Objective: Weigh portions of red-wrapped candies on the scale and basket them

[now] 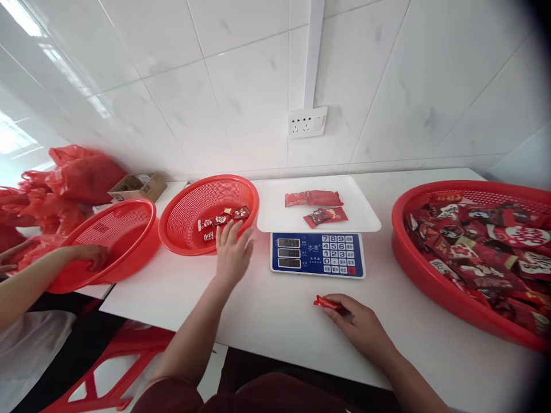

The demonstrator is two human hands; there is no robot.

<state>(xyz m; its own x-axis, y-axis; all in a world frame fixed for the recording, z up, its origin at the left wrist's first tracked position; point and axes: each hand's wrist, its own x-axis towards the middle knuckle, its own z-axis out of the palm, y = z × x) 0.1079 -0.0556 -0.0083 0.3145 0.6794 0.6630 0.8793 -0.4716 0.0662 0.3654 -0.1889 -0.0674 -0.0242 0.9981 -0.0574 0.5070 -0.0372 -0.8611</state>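
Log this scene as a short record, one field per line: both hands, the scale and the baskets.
Left hand: left hand open, fingers at the middle basket's near edge, no item visible in it
Right hand: right hand pinching a red packet in front of the scale
Scale: blue-fronted scale, red wrappers on its white tray
Middle basket: red basket, a few small packets
Right basket: large basket, many packets
Left basket: tilted basket, another person's hand inside

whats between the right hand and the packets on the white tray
From the right hand up, the head view shows bare white table, then the blue keypad panel, then the front rim of the tray.
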